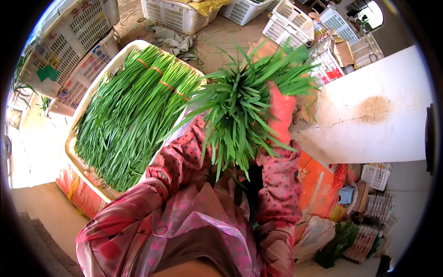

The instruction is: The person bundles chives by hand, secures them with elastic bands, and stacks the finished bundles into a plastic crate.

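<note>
A thick bunch of green garlic chives [235, 97] is raised in front of me, its leaf tips fanning out toward me. More long leaves [290, 71] stick out from it to the upper right. My right hand [279, 111], in a pinkish-red glove and slightly blurred, closes on the leaves at the bunch's right side. My left forearm, in a pink dotted sleeve, runs up into the bunch; the leaves hide my left hand. Left of the bunch, a pale shallow crate [71, 138] holds several chive bundles [134, 111] tied with orange-red bands.
White slatted crates [87, 27] are stacked at the far left, and more crates [177, 17] stand along the back. A grey cloth [173, 40] lies on the floor. To the right is a white stained slab [369, 111]; below it sit orange-red sacking [316, 184] and a small blue stool [346, 194].
</note>
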`<state>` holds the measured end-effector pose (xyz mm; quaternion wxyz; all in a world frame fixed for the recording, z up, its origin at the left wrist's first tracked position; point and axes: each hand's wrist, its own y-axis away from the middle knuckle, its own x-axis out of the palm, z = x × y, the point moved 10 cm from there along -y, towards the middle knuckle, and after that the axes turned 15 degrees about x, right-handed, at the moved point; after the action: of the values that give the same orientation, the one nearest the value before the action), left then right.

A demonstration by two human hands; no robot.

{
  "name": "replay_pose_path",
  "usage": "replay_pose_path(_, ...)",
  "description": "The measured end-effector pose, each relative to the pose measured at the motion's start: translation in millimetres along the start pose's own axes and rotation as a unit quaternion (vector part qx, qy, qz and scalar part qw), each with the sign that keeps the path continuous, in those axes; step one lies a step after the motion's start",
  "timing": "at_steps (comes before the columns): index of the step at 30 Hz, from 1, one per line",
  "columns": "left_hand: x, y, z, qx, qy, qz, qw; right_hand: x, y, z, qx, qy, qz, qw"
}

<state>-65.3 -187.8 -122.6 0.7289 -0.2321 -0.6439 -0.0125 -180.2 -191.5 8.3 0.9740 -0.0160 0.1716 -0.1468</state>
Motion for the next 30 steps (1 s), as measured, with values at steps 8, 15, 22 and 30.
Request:
replay_pose_path(8, -2, -2, 6, -0.025, -0.005, -0.013, 1.000, -21, -10, -36, 0.165, -0.251, -0.012, 0.954)
replay_pose_path(15, -7, 0, 2, -0.031, -0.014, -0.016, 0.999, -31, 62, 3, 0.102, -0.169, -0.054, 0.979)
replay_pose_path(22, 2, 0, 16, -0.052, -0.025, -0.008, 0.998, 92, 88, 74, -0.227, 0.269, 0.074, 0.933)
replay_pose_path(30, 6, 9, 27, -0.077, -0.037, -0.004, 0.996, 75, 105, 65, -0.275, 0.205, 0.040, 0.938)
